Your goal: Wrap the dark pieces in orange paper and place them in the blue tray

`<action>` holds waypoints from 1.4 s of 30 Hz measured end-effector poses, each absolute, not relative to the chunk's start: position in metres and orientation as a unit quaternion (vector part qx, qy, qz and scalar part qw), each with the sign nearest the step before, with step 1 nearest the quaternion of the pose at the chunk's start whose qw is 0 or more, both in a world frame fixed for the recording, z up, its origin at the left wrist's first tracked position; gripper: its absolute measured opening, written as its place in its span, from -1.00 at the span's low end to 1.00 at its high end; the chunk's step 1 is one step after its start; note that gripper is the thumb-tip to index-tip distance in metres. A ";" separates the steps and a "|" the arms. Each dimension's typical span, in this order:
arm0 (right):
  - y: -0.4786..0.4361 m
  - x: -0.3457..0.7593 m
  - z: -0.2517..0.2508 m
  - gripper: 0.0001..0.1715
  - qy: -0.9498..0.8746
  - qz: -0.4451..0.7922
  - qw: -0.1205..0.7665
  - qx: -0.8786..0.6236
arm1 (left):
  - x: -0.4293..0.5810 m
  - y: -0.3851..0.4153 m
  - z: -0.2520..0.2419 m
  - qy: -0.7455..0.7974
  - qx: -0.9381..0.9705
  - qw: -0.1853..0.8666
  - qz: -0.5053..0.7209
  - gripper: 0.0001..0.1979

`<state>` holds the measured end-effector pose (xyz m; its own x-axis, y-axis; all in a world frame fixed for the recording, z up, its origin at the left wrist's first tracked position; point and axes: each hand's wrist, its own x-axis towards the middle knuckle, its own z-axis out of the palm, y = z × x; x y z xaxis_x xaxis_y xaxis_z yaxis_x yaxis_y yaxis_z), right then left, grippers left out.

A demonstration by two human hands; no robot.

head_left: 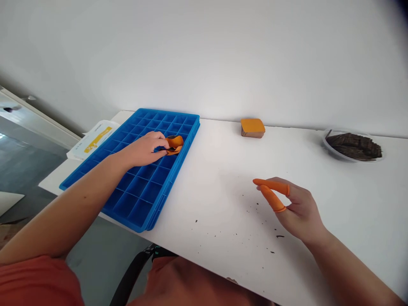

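A blue compartment tray (140, 195) lies on the left part of the white table (223, 187). My left hand (145, 148) reaches over the tray, its orange-capped fingertips pinched on a small dark part (172, 142) in one of the far compartments. My right hand (291, 204) hovers just above the table to the right, holding nothing. Its thumb and forefinger wear orange finger cots and are stretched out, slightly apart, while its other fingers are curled.
An orange-topped block (253, 127) sits near the wall. A clear bowl (352, 146) of dark brown pieces stands at the far right. A white and yellow packet (94, 140) lies left of the tray. Dark specks dot the table. The table's near edge runs diagonally.
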<state>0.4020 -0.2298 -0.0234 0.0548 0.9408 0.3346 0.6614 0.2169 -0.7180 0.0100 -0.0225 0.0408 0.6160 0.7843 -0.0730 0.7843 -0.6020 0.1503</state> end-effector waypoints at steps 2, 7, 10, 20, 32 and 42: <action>-0.230 0.402 -0.023 -0.75 -0.665 0.171 0.408 -0.602 | 0.008 -0.026 0.045 0.450 0.889 0.083 -0.013 -0.63; -0.229 0.400 -0.022 -0.78 -0.672 0.167 0.414 -0.591 | 0.013 -0.029 0.056 0.507 0.860 0.053 0.009 -0.15; -0.229 0.399 -0.022 -0.79 -0.680 0.171 0.411 -0.582 | 0.028 -0.022 0.055 0.480 0.873 0.085 0.020 0.21; -0.227 0.396 -0.019 -0.75 -0.682 0.182 0.419 -0.571 | 0.042 -0.010 0.038 0.446 0.877 0.169 -0.055 -0.54; -0.228 0.394 -0.018 -0.72 -0.674 0.197 0.418 -0.576 | 0.043 -0.022 0.031 0.468 0.866 0.144 -0.095 -0.74; -0.229 0.393 -0.017 -0.73 -0.676 0.191 0.425 -0.570 | 0.032 -0.030 0.016 0.425 0.897 0.097 -0.073 -0.69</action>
